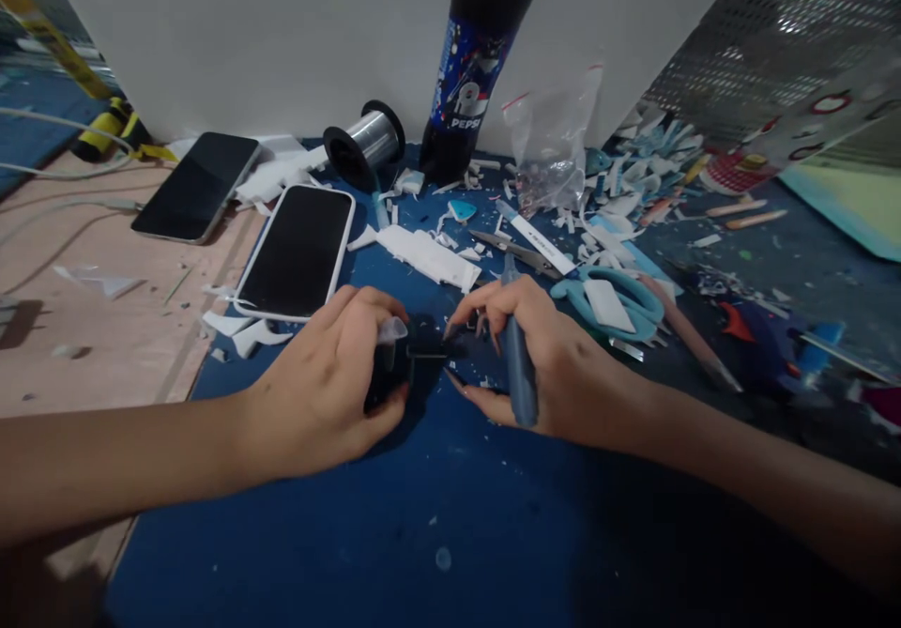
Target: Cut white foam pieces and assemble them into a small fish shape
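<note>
My left hand (328, 379) is closed around a dark object (384, 379), mostly hidden by the fingers. A small translucent piece (392, 330) shows at its top, and a thin dark rod (427, 356) sticks out toward the right. Tucked in my right hand (545, 356) is a blue-grey pen-shaped tool (519, 370), tilted across the palm. The thumb and fingertips of that hand are apart, close to the rod's end; I cannot tell whether they touch it. Both hands are low over the blue mat (366, 534).
Behind the hands are a white-framed phone (299, 252), a black phone (199, 187), a wire spool (366, 145) and a Pepsi bottle (468, 74). Blue-handled scissors (637, 295), a plastic bag (553, 149) and many white scraps (429, 254) lie about. A white panel (282, 37) stands behind.
</note>
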Tool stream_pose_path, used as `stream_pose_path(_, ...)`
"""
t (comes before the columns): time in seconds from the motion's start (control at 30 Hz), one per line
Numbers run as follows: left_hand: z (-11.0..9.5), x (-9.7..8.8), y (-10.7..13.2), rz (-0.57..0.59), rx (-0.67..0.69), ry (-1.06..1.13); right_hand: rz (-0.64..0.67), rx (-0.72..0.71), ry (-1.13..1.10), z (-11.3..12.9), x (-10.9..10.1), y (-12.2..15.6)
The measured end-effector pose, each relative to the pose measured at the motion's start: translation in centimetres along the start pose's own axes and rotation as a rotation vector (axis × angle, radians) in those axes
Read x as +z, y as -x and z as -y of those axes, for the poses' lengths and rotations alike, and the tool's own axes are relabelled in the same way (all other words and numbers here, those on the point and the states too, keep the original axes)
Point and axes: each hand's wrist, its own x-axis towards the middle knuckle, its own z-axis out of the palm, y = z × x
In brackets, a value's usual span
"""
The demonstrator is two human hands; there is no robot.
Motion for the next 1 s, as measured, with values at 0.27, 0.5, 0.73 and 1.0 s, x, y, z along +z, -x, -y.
stream_pose_path(0.27, 1.2, -0.1, 0.0, -0.133, 0.028, -0.191, -0.005, 0.095, -0.148, 1.9, 1.2, -0.2)
stream_pose_path(0.5, 0.5, -0.7, 1.2, -0.183, 0.346, -0.240, -0.259, 0.220, -0.699, 1.4, 1.1, 0.1)
stream_pose_path(0.73, -0.7, -1.0, 1.7, -0.239, 0.457, -0.386, -0.408, 0.213, -0.924, 0.4, 2.6, -0.8)
stream_pose_path(1.0, -1.1, -1.0, 1.5, -0.173, 0.371, -0.357, -0.316, -0.108, -0.398, 0.8, 2.9, 0.7)
